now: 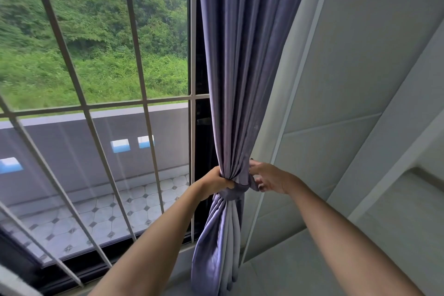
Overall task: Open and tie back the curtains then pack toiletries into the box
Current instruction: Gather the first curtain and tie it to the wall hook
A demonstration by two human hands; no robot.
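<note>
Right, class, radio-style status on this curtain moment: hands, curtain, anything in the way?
Left hand grips gathered curtain. Right hand pinches tie-back band at the far side. Band wrapped round bunch. Nothing in the way.

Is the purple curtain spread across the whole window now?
No. The purple curtain is gathered at the right edge of the window, bound by a tie-back that both hands hold.

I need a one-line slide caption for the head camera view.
Left hand grips the gathered purple fabric curtain while the right hand works its matching tie-back band beside the barred window.
</note>
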